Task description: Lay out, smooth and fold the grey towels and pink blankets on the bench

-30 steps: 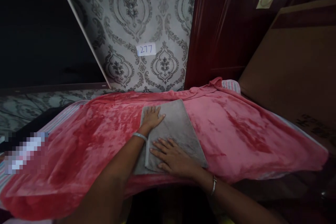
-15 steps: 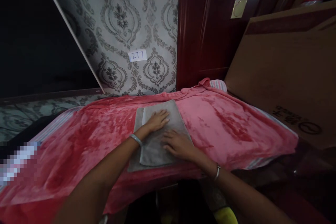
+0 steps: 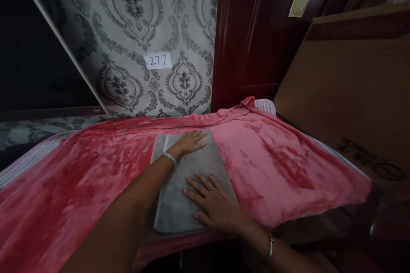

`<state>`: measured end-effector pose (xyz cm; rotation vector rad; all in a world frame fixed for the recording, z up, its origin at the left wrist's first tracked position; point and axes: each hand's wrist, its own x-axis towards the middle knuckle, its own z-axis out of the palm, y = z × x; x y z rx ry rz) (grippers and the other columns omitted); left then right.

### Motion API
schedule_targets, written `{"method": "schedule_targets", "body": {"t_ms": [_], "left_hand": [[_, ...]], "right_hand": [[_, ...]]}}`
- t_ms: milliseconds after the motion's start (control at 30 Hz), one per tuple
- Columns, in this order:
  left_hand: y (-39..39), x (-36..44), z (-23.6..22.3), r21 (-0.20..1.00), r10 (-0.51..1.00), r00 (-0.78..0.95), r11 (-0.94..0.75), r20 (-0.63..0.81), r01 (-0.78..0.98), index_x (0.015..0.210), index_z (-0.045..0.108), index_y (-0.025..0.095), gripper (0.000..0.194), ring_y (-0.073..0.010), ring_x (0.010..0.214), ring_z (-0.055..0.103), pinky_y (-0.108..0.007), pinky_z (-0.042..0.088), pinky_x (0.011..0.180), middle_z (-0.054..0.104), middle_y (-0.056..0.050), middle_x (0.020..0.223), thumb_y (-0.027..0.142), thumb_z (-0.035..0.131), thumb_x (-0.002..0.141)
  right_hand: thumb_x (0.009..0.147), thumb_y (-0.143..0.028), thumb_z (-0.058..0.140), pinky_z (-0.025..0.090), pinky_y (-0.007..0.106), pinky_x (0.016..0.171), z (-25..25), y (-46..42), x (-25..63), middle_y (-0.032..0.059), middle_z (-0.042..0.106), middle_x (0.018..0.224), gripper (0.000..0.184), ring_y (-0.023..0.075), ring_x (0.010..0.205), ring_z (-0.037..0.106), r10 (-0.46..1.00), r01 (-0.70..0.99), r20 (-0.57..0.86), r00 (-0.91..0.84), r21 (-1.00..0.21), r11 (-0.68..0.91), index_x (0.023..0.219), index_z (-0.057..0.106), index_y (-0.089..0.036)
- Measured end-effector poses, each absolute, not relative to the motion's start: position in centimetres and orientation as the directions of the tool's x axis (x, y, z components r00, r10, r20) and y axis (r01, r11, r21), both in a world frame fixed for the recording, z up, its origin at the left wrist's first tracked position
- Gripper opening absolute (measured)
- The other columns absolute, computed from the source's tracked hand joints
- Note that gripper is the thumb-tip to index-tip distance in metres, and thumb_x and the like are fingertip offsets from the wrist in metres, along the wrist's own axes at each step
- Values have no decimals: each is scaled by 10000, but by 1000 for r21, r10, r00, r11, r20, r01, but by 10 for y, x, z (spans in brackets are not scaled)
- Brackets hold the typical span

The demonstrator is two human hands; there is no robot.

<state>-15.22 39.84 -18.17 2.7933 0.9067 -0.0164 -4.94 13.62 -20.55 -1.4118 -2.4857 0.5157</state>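
Observation:
A folded grey towel point(image 3: 185, 170) lies on a pink plush blanket point(image 3: 96, 179) that covers a flat surface. My left hand point(image 3: 188, 141) rests flat on the towel's far end, fingers stretched out toward the right. My right hand point(image 3: 214, 202) lies flat on the towel's near end, fingers spread and pointing left. Both hands press on the cloth and hold nothing. Each wrist wears a metal bangle.
A patterned grey wall with a small label reading 277 point(image 3: 157, 61) stands behind. A dark red wooden door point(image 3: 256, 38) is at the back right. A large cardboard box point(image 3: 349, 89) leans at the right. A striped cloth edge point(image 3: 265, 106) shows under the blanket.
My right hand has slid back toward the towel's near end and my left hand toward its far end. The view has shifted, so the towel looks larger and closer.

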Motion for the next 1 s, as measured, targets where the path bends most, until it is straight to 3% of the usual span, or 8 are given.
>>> {"method": "schedule_targets", "body": {"t_ms": [300, 567, 800, 1000], "left_hand": [[405, -154, -196, 200, 601, 798, -787, 38, 584, 1623, 339, 297, 674, -266, 1577, 270, -484, 194, 1290, 347, -75, 1689, 613, 310, 1028], [366, -155, -173, 146, 726, 685, -672, -64, 726, 1639, 292, 248, 685, -334, 1603, 162, -620, 111, 1273, 213, -124, 1728, 564, 323, 1032], [276, -247, -189, 157, 573, 816, -801, -76, 577, 1643, 272, 297, 641, -288, 1618, 92, -562, 57, 1292, 122, -66, 1752, 500, 362, 1042], [195, -325, -191, 283, 603, 796, -756, -47, 590, 1625, 330, 313, 605, -243, 1600, 199, -503, 148, 1305, 240, -42, 1728, 499, 354, 1050]], "right_hand": [[1036, -561, 469, 107, 585, 1288, -209, 135, -48, -15, 143, 1731, 679, 276, 1608, 68, 864, 792, 39, -502, -380, 478, 1654, 242, -391], [1052, -542, 445, 152, 587, 1270, -208, 136, -48, 25, 203, 1723, 634, 293, 1597, 128, 868, 828, 63, -492, -273, 489, 1638, 314, -341], [1061, -532, 385, 180, 599, 1257, -215, 136, -43, 46, 314, 1688, 615, 316, 1580, 194, 861, 835, 103, -499, -209, 509, 1634, 339, -313], [1065, -568, 329, 235, 579, 1246, -216, 137, -39, 45, 364, 1666, 615, 299, 1560, 262, 866, 837, 135, -482, -221, 500, 1610, 400, -293]]}}
